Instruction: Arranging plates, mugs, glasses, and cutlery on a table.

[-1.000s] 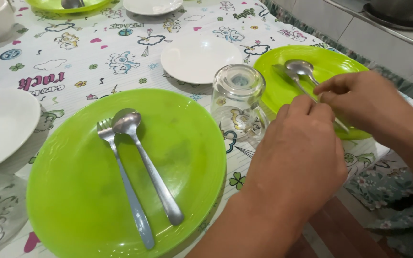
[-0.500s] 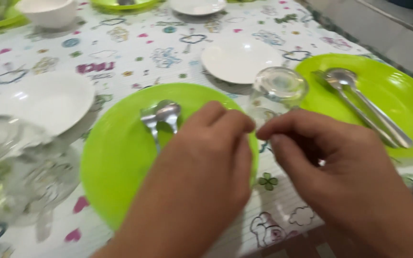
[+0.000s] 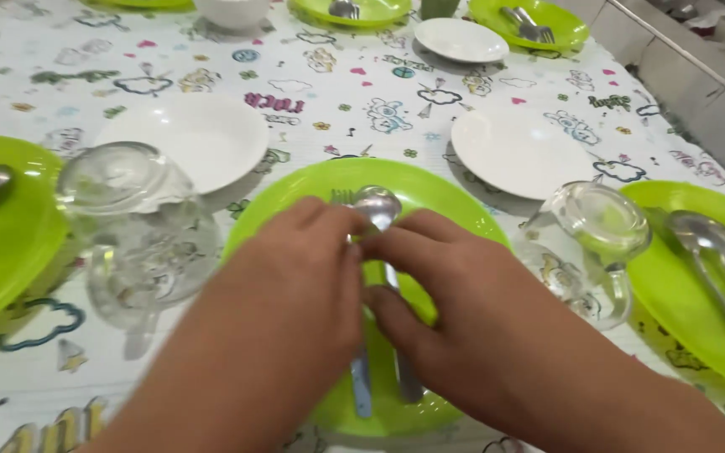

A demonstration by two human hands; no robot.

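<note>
A lime green plate (image 3: 430, 197) lies in front of me with a metal spoon (image 3: 377, 206) and a fork (image 3: 341, 198) on it, heads pointing away. Both my hands are over this plate. My left hand (image 3: 295, 277) has its fingertips pinched at the fork's neck, and the fork handle (image 3: 361, 387) shows below it. My right hand (image 3: 455, 302) has fingers and thumb closed around the spoon's stem, whose end (image 3: 407, 379) sticks out underneath. The fingertips of both hands meet just below the spoon bowl. The middle of both utensils is hidden by my hands.
Upturned glass mugs stand left (image 3: 140, 226) and right (image 3: 593, 239) of the plate. White plates (image 3: 186, 138) (image 3: 518, 151) lie behind. A green plate with cutlery (image 3: 698, 268) is at the right and another (image 3: 2, 226) at the left. More place settings (image 3: 530, 25) sit at the far end.
My hands left the right-hand plate's cutlery, came over to the middle plate and closed on its spoon and fork. The view swung left and pulled back, showing more of the table.
</note>
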